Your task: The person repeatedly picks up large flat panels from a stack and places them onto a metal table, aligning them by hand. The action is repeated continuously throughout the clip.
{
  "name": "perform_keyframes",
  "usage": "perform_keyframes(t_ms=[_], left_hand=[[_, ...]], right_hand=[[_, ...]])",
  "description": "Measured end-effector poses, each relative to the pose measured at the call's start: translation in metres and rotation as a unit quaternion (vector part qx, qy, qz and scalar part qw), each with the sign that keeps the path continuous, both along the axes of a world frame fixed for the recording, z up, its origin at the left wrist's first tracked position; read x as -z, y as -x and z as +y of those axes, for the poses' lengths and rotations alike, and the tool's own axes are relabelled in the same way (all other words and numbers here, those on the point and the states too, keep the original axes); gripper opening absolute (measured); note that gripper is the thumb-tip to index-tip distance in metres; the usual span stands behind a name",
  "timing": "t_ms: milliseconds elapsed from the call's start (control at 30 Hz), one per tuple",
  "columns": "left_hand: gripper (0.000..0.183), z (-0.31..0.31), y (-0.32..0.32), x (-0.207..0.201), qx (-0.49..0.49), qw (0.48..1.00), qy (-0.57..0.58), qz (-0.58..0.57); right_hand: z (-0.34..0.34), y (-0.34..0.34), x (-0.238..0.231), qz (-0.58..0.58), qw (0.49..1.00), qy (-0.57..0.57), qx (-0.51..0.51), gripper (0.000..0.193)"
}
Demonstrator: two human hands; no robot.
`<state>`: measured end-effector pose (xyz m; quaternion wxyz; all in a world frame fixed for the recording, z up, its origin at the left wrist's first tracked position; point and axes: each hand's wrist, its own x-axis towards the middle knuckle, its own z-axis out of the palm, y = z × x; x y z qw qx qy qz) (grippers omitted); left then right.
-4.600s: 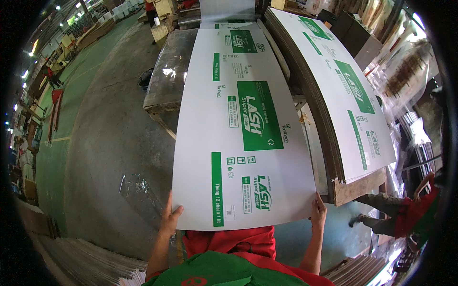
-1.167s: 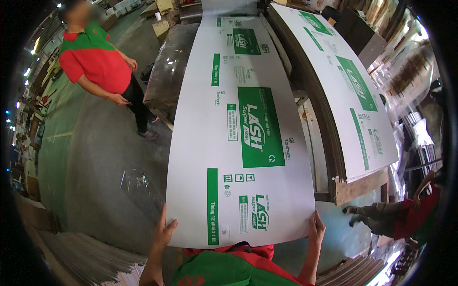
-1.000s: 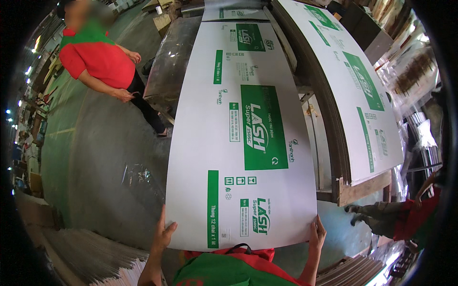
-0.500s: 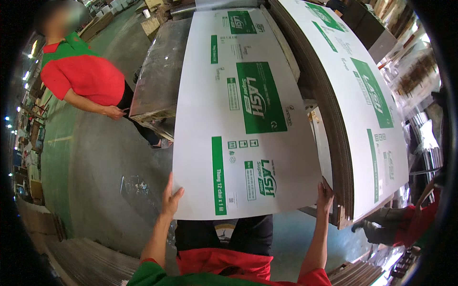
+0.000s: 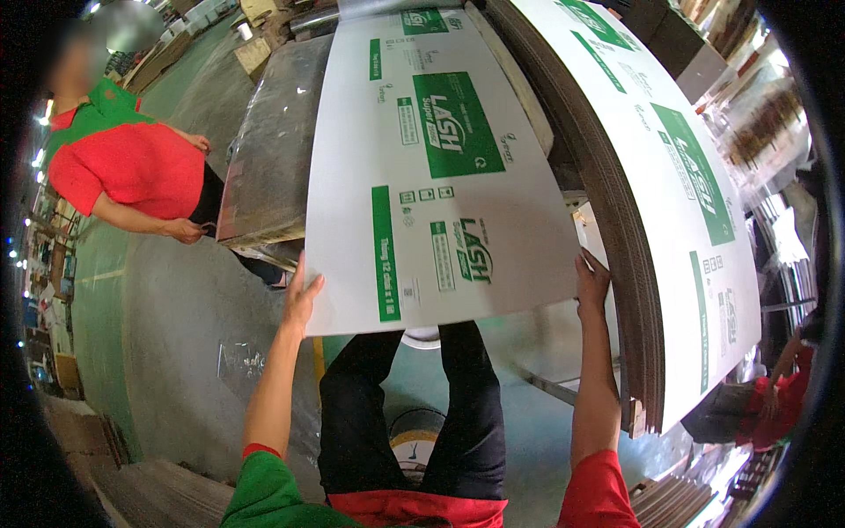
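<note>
A long cardboard sheet [image 5: 532, 255], white with green printed panels, stretches away from me over a table. My left hand [image 5: 302, 301] grips its near left corner, thumb on top and fingers at the edge. At the near right corner, my right hand [image 5: 592, 282] pinches the side edge, with part of its fingers hidden. Both arms reach forward. The sheet's far end runs toward a grey metal surface [image 5: 378, 7] at the top. Close by on the right stands a tall stack of similar printed sheets [image 5: 656, 255], its brown layered side toward my right hand.
A dark, scuffed metal table [image 5: 282, 132] flanks the sheet on the left. Beyond it stands a co-worker [image 5: 132, 167] in a red and green shirt. Another person in red [image 5: 783, 396] is at the far right. A round bin [image 5: 414, 444] sits between my legs. Clear plastic film [image 5: 242, 361] lies on the floor.
Both my hands have pushed the sheet away from me and slightly left, and my arms are more stretched. The co-worker on the left has shifted, with a second hand now showing.
</note>
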<state>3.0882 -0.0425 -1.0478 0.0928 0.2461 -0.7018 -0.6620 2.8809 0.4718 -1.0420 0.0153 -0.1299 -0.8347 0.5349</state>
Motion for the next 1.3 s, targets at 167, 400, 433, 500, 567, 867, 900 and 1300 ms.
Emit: perform_keyframes(t_ms=[167, 400, 433, 500, 567, 867, 900, 1300], left_hand=[[0.082, -0.039, 0.056, 0.012, -0.026, 0.977, 0.21, -0.023], [0.071, -0.015, 0.044, 0.016, -0.277, 0.903, 0.323, -0.052], [0.065, 0.005, 0.022, 0.014, -0.207, 0.922, 0.325, -0.021], [0.051, 0.061, -0.013, 0.005, -0.085, 0.969, 0.232, 0.008], [0.028, 0.15, -0.043, -0.011, 0.021, 1.0, 0.017, -0.003], [0.046, 0.495, -0.019, -0.133, 0.276, 0.953, -0.127, -0.005], [0.044, 0.499, -0.018, -0.144, 0.251, 0.962, -0.111, 0.0], [0.038, 0.299, -0.12, -0.259, 0.225, 0.961, -0.092, 0.129]], right_hand=[[-0.047, 0.048, -0.011, -0.015, 0.974, -0.228, 0.0, 0.033], [-0.003, -0.112, -0.202, 0.343, 0.839, -0.32, -0.275, 0.04], [0.038, -0.13, -0.223, 0.352, 0.802, -0.368, -0.312, 0.039], [0.124, -0.126, -0.238, 0.287, 0.873, -0.377, -0.114, 0.038], [0.188, -0.123, -0.209, 0.121, 0.749, -0.642, -0.107, 0.055], [0.173, -0.177, -0.112, 0.043, 0.914, -0.402, -0.019, 0.068], [0.181, -0.173, -0.127, 0.022, 0.93, -0.363, -0.053, 0.067], [0.342, -0.271, -0.199, 0.294, 0.908, 0.18, 0.236, 0.054]])
